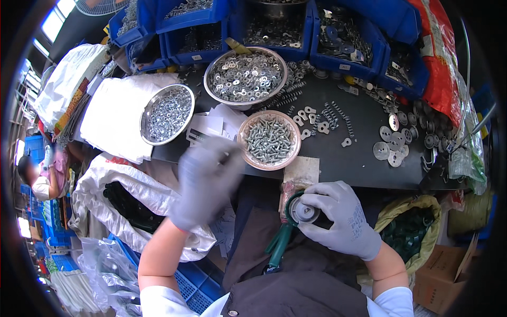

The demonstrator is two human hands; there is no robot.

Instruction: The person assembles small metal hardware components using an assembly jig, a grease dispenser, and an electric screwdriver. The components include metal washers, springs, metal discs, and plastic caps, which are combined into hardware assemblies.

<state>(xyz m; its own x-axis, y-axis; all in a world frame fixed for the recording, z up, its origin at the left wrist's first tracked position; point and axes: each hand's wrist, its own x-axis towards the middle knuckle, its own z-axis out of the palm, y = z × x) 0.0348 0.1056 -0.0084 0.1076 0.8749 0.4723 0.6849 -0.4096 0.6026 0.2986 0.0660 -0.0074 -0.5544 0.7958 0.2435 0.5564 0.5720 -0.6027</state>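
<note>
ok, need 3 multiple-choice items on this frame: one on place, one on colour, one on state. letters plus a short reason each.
1. Where does the small bowl of screws stand?
A. On the dark table, near its front edge
B. Inside a blue bin
C. On the floor

2. What colour are the storage bins at the back of the table?
A. Red
B. Blue
C. Yellow

3. What is the right hand doing?
A. Resting flat on the table
B. Hanging free with nothing in it
C. Gripping a round metal part on a green-handled tool

Answers:
1 A, the bowl sits on the dark table just ahead of the blurred left hand.
2 B, the bins along the back are all blue.
3 C, the gloved fingers wrap the round part, below the table edge.
</note>
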